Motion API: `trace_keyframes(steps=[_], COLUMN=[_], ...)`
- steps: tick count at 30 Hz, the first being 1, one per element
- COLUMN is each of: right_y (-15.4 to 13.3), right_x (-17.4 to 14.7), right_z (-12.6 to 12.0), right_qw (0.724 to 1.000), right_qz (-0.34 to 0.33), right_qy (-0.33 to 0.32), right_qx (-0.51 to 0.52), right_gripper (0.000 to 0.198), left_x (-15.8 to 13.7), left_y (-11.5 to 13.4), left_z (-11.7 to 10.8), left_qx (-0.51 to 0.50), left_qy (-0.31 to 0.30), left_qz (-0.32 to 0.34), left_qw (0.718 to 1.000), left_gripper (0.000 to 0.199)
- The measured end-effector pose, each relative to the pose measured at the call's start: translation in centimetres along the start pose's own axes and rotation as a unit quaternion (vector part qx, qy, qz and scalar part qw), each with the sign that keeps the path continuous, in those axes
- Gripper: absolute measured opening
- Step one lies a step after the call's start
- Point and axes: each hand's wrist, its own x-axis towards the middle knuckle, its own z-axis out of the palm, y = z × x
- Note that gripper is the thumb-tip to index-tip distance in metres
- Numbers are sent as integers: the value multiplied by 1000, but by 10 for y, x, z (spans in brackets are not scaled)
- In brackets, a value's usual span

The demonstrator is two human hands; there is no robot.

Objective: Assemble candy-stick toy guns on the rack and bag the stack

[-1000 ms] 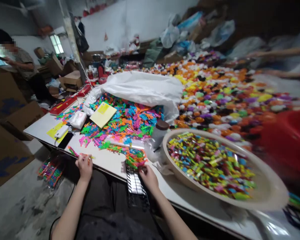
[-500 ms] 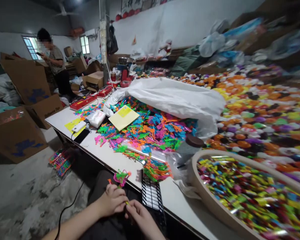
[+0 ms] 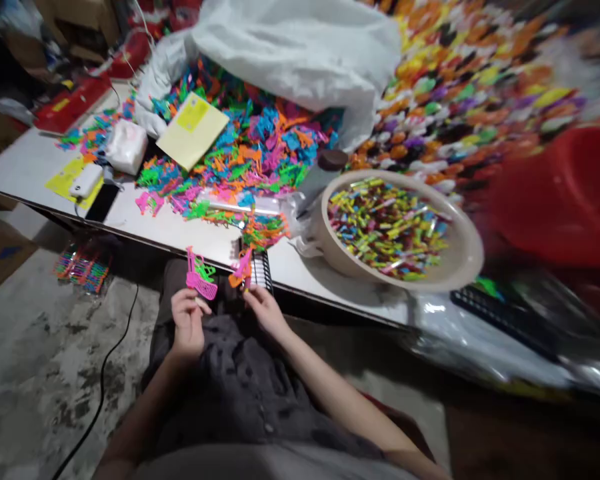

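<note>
My left hand [image 3: 187, 321], above my lap, is closed on small flat plastic pieces [image 3: 200, 281], pink and green, with a net-like pattern on the pink one. Close by on the right, my right hand [image 3: 266, 312] pinches an orange and pink plastic piece [image 3: 241, 269] between thumb and fingers. The two hands are apart. Just beyond the right hand, a black grid rack [image 3: 261, 270] lies at the table edge, with a bundle of similar colourful pieces [image 3: 265, 230] at its far end.
A large pile of bright plastic pieces [image 3: 260, 147] spills from a white sack [image 3: 300, 47] on the table. A beige basin [image 3: 467, 257] of small colourful tubes stands at right, near a blurred red container [image 3: 560, 200]. A cable [image 3: 103, 380] crosses the floor at left.
The view has tilted down and turned. My hands, close together before, have separated. An orange and pink piece now shows in my right hand, and the basin is seen whole.
</note>
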Motion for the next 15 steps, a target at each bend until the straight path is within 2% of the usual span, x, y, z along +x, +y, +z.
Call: trace_keyframes(steps=[2,4,6,8,11,13,15], right_y=[3,7,11,15,20,22,23], right_x=[10,24,41,58,80,91,99], right_z=[-15,-34,-53,-67,-76,-75,-72], right_qw=[994,984,976,971,961,956,955], right_qz=[-27,-45,-61,-84,-94,-88,-86], right_qy=[101,171,206,222,242,256,262], right_qx=[-11,-26,-28,-42,-95,-111,-113], right_gripper=[36,37,38,38,31,27,28], left_x=[1,3,7,11,13,10,4], left_y=[1,4,9,13,13,11,9], left_z=[1,3,6,11,19,23,27], left_qx=[-25,-43,-71,-108,-174,-218,-252], left_qy=[-24,-55,-79,-90,-93,-105,-133], left_qz=[4,-1,-51,-145,-312,-396,-444], left_qw=[999,998,993,979,929,886,850], left_gripper=[30,43,55,70,80,70,55])
